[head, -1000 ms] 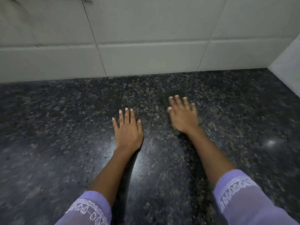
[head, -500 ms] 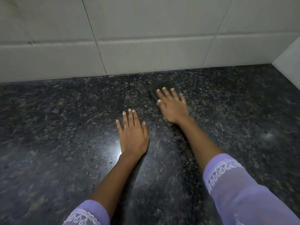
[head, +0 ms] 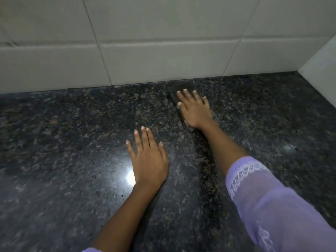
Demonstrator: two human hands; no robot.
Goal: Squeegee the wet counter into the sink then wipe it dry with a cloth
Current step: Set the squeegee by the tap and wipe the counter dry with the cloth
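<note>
we are pressing our right hand (head: 195,110) flat, fingers spread, on a dark cloth (head: 181,90) lying on the speckled granite counter (head: 72,142) just beside the white tiled wall (head: 163,42). our left hand (head: 149,160) is resting open, palm down, on bare counter, grasping nothing.

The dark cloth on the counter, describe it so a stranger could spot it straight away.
Follow the white tiled wall down to the speckled granite counter. Just below that joint, the dark cloth lies flat under the right hand; the left hand rests on bare stone.
</note>
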